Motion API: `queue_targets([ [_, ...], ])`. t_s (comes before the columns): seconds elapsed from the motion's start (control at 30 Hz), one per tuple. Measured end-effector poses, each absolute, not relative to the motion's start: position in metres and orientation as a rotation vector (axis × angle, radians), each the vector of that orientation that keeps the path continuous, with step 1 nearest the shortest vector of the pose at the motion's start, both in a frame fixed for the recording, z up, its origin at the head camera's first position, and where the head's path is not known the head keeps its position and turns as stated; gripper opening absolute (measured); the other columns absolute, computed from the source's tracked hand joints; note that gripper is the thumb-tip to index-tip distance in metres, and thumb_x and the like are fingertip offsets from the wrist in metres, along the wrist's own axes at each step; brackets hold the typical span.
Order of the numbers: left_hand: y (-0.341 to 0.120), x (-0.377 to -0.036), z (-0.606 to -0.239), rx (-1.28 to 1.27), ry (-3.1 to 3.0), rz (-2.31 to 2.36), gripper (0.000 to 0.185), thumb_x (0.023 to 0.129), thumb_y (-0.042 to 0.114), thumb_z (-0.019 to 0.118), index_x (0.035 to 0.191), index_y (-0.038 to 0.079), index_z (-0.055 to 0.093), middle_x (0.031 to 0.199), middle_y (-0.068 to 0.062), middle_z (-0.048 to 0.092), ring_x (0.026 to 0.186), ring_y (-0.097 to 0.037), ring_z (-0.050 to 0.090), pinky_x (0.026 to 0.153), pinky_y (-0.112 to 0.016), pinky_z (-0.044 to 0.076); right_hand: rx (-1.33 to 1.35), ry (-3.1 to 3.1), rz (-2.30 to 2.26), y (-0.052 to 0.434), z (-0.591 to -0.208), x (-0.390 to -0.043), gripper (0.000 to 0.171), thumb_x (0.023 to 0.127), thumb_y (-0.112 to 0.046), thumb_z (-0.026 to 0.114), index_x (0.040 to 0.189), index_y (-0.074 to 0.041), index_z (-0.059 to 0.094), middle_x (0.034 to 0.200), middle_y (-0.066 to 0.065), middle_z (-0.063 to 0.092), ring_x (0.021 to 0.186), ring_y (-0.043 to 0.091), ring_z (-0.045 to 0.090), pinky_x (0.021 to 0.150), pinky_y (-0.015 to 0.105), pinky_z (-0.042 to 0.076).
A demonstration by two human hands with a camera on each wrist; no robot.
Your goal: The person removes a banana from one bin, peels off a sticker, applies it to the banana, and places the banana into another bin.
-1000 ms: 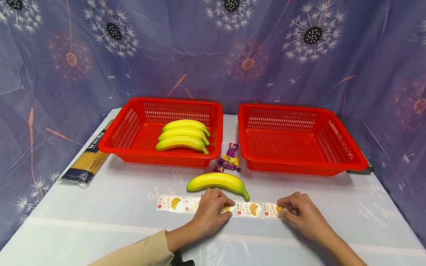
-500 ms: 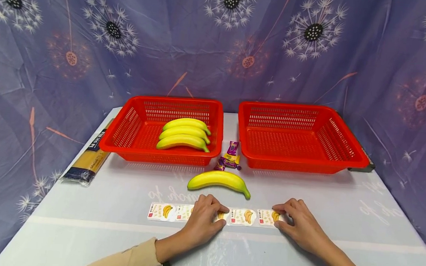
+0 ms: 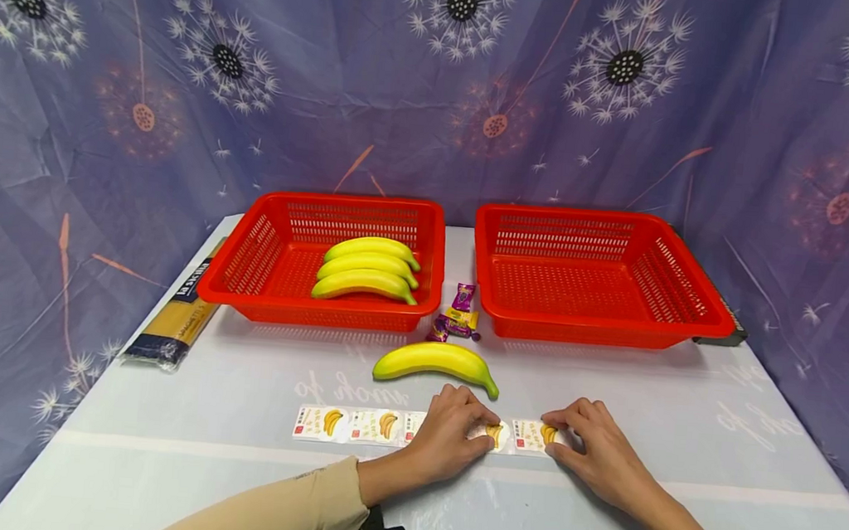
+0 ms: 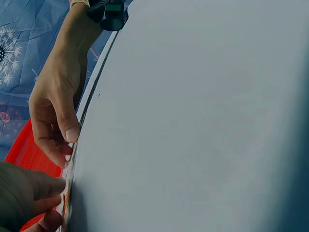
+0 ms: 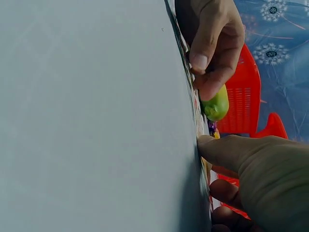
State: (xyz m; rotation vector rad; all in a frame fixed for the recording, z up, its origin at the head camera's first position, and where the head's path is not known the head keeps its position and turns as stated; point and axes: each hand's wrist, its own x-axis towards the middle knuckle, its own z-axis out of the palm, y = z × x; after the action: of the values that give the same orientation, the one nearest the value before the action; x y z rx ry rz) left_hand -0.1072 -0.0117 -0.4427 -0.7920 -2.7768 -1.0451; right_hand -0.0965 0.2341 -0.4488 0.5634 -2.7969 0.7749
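A strip of banana stickers, white with printed banana pictures, lies across the table in the head view. Thumb and fingertips of my left hand hold it at its fourth sticker, covering part of the third. At the right end, my right hand pinches the strip's edges with thumb and forefinger. Just behind the strip lies a yellow banana with a green tip. The left wrist view catches the strip nearly edge-on, with the right hand beyond my left fingers.
Three bananas lie in the left red basket. A second red basket stands to its right. Several wrapped candies sit between the baskets, and a spaghetti pack lies at the table's left edge. A patterned curtain hangs behind.
The strip was drawn nearer the person and slightly left by both hands, then stayed put. My left hand has since shifted right along it, uncovering the second sticker. My right hand keeps the right end.
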Motion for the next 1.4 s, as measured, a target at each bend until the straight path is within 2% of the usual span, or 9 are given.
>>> queue_targets([
  [0.27,-0.0027,-0.1093,-0.447,-0.823,-2.806,-0.921,0.021,0.076,0.023,0.073,0.097,0.022,0.073,0.091,0.006,0.057,0.085,-0.007,0.041,0.073,-0.019,0.026,0.611,-2.746,0.735,0.2342,-0.4501,-0.096,0.033,0.066,-0.013,0.083,0.094,-0.023,0.068,0.089,-0.015,0.05,0.085,-0.002,0.035,0.069,0.018,0.032],
  [0.5,-0.0025,-0.1077,-0.4478,-0.829,-2.776,-0.873,0.021,0.077,0.025,0.072,0.097,0.023,0.073,0.092,0.007,0.056,0.086,-0.007,0.042,0.073,-0.019,0.027,0.759,-2.613,0.667,0.2359,-0.4524,-0.0977,0.036,0.061,-0.009,0.084,0.088,-0.022,0.064,0.091,-0.014,0.052,0.087,-0.001,0.036,0.074,0.014,0.03],
  [0.77,-0.0029,-0.1075,-0.4489,-0.811,-2.784,-0.868,0.02,0.077,0.026,0.071,0.097,0.023,0.073,0.091,0.008,0.055,0.085,-0.007,0.041,0.072,-0.019,0.026,0.667,-2.646,0.813,0.2337,-0.4547,-0.0975,0.041,0.063,-0.006,0.082,0.099,-0.013,0.063,0.081,-0.014,0.053,0.079,-0.002,0.039,0.069,0.011,0.035],
  [0.93,-0.003,-0.1072,-0.4503,-0.812,-2.77,-0.869,0.019,0.077,0.026,0.071,0.096,0.023,0.073,0.09,0.008,0.054,0.085,-0.007,0.04,0.072,-0.018,0.026,0.637,-2.627,0.885,0.2333,-0.4565,-0.0974,0.03,0.065,-0.004,0.081,0.089,-0.018,0.068,0.076,-0.018,0.053,0.075,-0.003,0.04,0.065,0.012,0.035],
  [1.23,-0.002,-0.1063,-0.4509,-0.806,-2.757,-0.863,0.02,0.076,0.025,0.071,0.096,0.022,0.073,0.09,0.007,0.055,0.085,-0.008,0.041,0.072,-0.019,0.026,0.546,-2.634,0.929,0.2336,-0.4584,-0.0965,0.024,0.068,-0.004,0.079,0.078,-0.024,0.07,0.074,-0.019,0.055,0.072,-0.003,0.039,0.059,0.016,0.036],
  [1.4,-0.0025,-0.1072,-0.4504,-0.8,-2.772,-0.858,0.02,0.077,0.025,0.071,0.096,0.023,0.073,0.09,0.008,0.055,0.085,-0.007,0.04,0.072,-0.019,0.026,0.57,-2.595,1.05,0.2356,-0.4575,-0.0948,0.025,0.07,-0.004,0.078,0.077,-0.026,0.069,0.075,-0.017,0.055,0.071,0.0,0.039,0.059,0.015,0.035],
])
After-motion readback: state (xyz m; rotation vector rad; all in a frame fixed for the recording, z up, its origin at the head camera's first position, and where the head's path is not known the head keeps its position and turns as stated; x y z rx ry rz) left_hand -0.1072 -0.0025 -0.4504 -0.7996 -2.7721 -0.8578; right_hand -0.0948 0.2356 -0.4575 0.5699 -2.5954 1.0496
